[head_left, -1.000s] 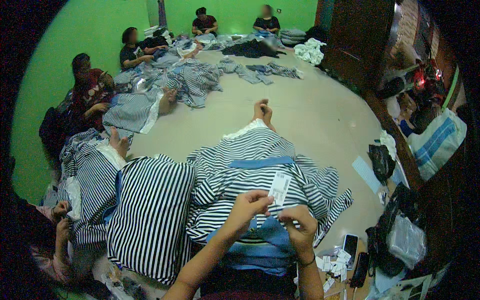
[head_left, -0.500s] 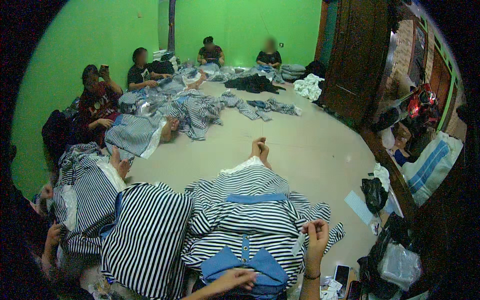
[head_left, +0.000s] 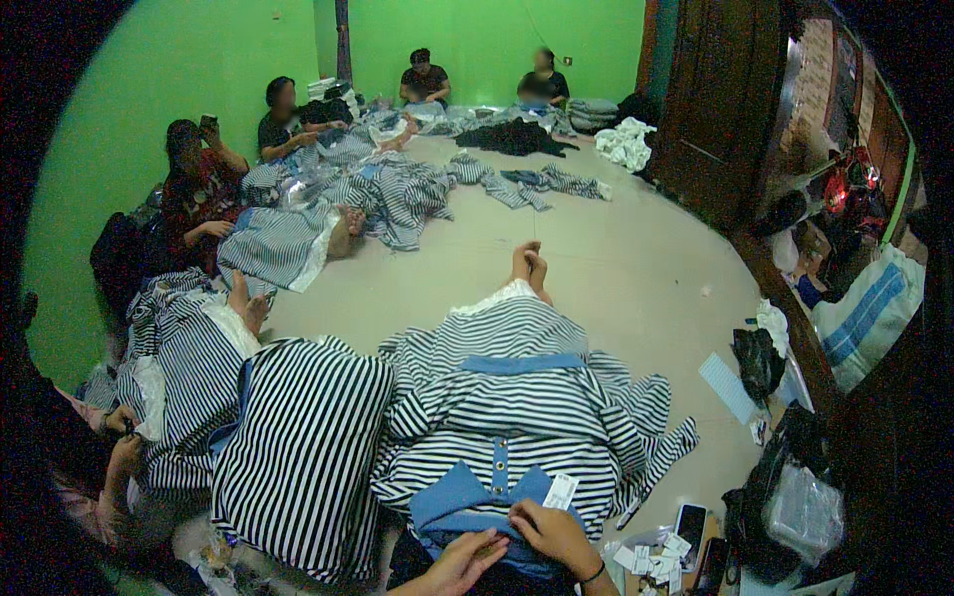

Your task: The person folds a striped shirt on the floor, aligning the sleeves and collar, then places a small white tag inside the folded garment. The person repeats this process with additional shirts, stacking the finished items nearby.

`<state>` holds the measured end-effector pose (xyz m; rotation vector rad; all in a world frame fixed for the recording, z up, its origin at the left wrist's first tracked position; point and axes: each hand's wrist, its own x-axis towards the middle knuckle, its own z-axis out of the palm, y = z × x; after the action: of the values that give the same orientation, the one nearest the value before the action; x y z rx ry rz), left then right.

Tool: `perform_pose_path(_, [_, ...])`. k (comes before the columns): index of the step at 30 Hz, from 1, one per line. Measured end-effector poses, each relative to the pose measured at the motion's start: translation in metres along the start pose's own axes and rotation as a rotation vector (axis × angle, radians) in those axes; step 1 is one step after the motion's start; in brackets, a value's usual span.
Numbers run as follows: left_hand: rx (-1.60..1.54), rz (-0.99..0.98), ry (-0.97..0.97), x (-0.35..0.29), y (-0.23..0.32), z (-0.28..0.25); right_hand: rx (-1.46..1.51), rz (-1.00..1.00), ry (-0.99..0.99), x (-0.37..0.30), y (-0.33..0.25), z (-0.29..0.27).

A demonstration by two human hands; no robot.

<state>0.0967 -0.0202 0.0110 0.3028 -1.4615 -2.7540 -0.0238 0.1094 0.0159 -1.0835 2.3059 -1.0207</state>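
Note:
Across my lap and legs lies a black-and-white striped shirt (head_left: 517,422) with a blue collar (head_left: 452,507) and a short buttoned placket. Low on the collar, my left hand (head_left: 465,561) has its fingers closed on the blue cloth. My right hand (head_left: 552,534) bends in beside it, fingertips pinched at the collar; what they hold is too small to make out. A white paper tag (head_left: 561,492) stands out just above the right hand's knuckles, over the collar's right point.
A stacked striped pile (head_left: 303,452) sits at my left, beside a co-worker's hands (head_left: 124,437). Loose white tags (head_left: 656,561), a phone (head_left: 691,526) and a black plastic bag (head_left: 785,467) lie at right. Several people sit along the green walls among striped garments (head_left: 397,199).
My right hand has come down and leftward from its raised place to the collar, and the white tag has come with it. My left hand stays low at the collar. The view has shifted slightly.

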Motion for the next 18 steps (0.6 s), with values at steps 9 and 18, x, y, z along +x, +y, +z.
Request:
perform_pose_path(9, [-0.219, -0.334, 0.309, 0.035, -0.027, 0.002, 0.241, 0.119, 0.117, -0.002, -0.003, -0.004])
perform_pose_path(18, [-0.142, -0.247, 0.323, 0.027, -0.025, 0.005, 0.331, 0.128, 0.21, 0.0, -0.012, -0.019])
